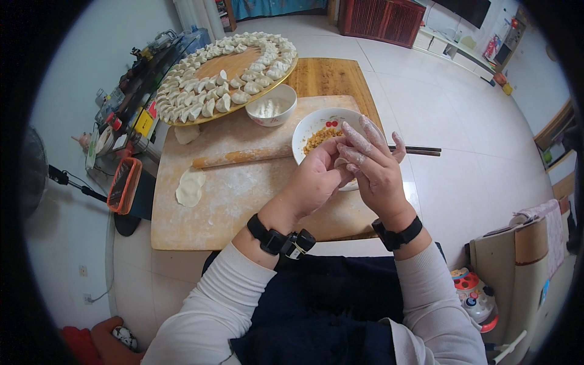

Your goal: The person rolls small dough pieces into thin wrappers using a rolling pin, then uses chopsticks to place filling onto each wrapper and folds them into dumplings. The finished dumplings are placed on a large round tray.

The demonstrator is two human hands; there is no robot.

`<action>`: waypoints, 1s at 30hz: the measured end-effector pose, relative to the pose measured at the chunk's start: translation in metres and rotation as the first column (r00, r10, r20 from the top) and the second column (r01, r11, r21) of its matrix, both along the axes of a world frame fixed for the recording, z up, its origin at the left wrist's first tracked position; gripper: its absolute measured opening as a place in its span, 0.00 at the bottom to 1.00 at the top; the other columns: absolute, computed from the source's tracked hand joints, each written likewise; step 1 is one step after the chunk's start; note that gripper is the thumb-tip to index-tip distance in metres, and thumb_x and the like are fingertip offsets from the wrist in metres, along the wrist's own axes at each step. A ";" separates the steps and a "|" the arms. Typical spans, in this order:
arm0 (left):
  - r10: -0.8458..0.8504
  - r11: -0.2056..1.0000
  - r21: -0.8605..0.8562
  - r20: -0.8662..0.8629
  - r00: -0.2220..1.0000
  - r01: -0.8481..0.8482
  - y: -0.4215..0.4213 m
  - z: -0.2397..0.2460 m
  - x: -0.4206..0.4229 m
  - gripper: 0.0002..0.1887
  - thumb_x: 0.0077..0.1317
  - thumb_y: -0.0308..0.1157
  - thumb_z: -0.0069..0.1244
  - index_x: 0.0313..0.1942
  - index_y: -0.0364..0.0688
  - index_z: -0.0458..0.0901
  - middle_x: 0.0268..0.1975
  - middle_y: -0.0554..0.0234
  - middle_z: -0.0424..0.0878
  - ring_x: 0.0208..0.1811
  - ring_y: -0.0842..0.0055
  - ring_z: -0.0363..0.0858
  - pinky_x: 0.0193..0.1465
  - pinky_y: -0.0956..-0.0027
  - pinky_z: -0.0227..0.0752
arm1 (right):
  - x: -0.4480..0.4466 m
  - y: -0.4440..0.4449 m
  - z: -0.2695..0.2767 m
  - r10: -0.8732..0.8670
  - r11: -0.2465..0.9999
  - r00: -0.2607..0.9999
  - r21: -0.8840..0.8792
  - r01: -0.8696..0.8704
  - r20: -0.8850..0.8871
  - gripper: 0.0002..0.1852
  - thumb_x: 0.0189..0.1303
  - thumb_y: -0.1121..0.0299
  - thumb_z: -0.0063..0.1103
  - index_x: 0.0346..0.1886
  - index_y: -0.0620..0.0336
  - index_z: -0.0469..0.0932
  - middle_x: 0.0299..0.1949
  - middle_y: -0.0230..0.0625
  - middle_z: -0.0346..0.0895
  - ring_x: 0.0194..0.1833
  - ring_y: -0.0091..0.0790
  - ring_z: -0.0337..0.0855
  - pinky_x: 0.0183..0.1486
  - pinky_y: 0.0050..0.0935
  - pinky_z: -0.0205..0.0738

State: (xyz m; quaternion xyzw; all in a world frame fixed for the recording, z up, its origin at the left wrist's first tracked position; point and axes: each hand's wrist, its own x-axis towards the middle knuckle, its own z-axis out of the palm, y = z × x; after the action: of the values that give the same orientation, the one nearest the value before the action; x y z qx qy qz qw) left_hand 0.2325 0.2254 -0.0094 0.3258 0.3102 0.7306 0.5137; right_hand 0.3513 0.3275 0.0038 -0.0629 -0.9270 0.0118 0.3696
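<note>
My left hand and my right hand meet above a white bowl of minced filling. Between their fingers shows the edge of a dumpling, mostly hidden by the fingers. Flour coats the fingers of my right hand, which are partly spread. The yellowish filling is visible at the bowl's left side. Dark chopsticks stick out past its right rim. A wooden rolling pin lies left of the bowl on the floured board, and flat dough wrappers overlap at the board's left.
A round tray carries rings of folded dumplings at the back left. A small bowl of flour stands beside it, near a lump of dough. An orange-rimmed bin is left of the table; a toy sits right.
</note>
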 end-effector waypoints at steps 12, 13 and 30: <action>-0.077 0.997 0.027 0.038 0.996 0.076 -0.016 0.006 -0.016 0.28 0.61 0.13 0.36 0.63 0.34 0.59 0.58 0.58 0.70 0.57 0.77 0.72 0.60 0.76 0.68 | -0.013 -0.002 0.001 0.059 0.986 0.998 -0.158 -0.057 0.007 0.34 0.52 0.68 0.65 0.64 0.56 0.67 0.66 0.40 0.65 0.68 0.41 0.64 0.65 0.43 0.53; -0.104 0.993 0.053 0.030 0.994 0.102 -0.017 0.005 -0.020 0.29 0.59 0.12 0.35 0.63 0.34 0.59 0.58 0.58 0.69 0.57 0.77 0.72 0.60 0.76 0.67 | -0.015 -0.004 0.000 0.059 0.966 0.997 -0.248 -0.071 -0.055 0.33 0.50 0.69 0.67 0.63 0.57 0.68 0.64 0.42 0.67 0.65 0.43 0.66 0.63 0.41 0.57; 0.353 0.908 0.238 0.009 0.936 -0.345 -0.055 0.017 -0.095 0.34 0.58 0.18 0.32 0.68 0.38 0.48 0.61 0.58 0.61 0.60 0.74 0.66 0.63 0.69 0.62 | -0.151 -0.064 0.063 0.135 0.286 0.984 -0.955 0.070 0.113 0.16 0.65 0.60 0.57 0.31 0.65 0.78 0.25 0.31 0.78 0.25 0.19 0.75 0.26 0.18 0.68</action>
State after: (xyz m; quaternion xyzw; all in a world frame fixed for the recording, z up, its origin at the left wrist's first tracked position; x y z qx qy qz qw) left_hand 0.1379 0.1707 0.0074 0.3361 0.2831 0.8364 0.3275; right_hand 0.1999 0.2633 0.0668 -0.2529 -0.7652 0.5649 0.1772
